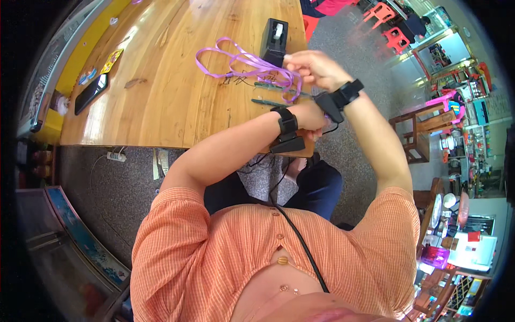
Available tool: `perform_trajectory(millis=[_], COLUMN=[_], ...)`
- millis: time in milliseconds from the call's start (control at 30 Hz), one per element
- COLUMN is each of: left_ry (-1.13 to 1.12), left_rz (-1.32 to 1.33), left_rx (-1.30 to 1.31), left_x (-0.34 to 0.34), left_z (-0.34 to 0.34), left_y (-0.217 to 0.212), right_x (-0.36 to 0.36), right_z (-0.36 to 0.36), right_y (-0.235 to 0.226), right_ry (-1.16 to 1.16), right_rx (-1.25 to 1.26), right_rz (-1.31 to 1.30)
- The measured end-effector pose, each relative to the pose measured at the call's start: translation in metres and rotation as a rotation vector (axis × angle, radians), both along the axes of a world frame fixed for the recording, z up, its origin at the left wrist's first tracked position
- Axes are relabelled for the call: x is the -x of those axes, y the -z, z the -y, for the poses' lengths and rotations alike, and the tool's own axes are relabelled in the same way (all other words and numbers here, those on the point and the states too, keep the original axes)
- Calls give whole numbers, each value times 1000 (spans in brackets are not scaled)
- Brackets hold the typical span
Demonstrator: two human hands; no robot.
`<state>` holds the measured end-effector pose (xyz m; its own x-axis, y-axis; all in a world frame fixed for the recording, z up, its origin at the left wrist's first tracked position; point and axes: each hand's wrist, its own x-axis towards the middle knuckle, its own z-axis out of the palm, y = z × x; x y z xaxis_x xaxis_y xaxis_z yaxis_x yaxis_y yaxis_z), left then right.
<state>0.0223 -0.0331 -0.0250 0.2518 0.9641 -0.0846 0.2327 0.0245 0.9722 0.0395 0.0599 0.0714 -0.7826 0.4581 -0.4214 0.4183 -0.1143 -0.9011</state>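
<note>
My right hand [316,67] is raised at the table's right edge, beside the black tape dispenser [273,45] with its pale roll. Its thumb and forefinger are pinched together; anything between them is too small to make out. Nearer to me, my left hand [311,115] is curled closed at the table corner. The strap and box on my right wrist partly cover it, and a bit of purple shows by its fingers. A loosely looped purple ribbon [241,61] lies left of my right hand. Two slim dark green objects [263,101] rest beside the ribbon, partly hidden.
The wooden table [171,75] carries a black phone [92,94] and a small yellow packet [111,61] at far left. A wooden stool [418,137] stands right on the grey floor, with red plastic stools [396,39] farther off. A black cable [298,236] runs down my front.
</note>
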Motion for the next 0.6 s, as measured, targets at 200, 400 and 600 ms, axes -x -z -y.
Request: perform_trajectory(millis=[200,400,600], left_ry=[32,-43,-74], left_rz=[-40,96,82], left_rx=[182,228,241], left_x=[11,7,4], left_z=[12,14,21], left_y=[-17,-28,-33], right_x=[-72,-112,-110], right_z=[-31,-53,-43], right_y=[-30,-7,-9], right_ry=[-205,-505,-606], right_rx=[-350,-659,-882], right_rz=[100,219,305])
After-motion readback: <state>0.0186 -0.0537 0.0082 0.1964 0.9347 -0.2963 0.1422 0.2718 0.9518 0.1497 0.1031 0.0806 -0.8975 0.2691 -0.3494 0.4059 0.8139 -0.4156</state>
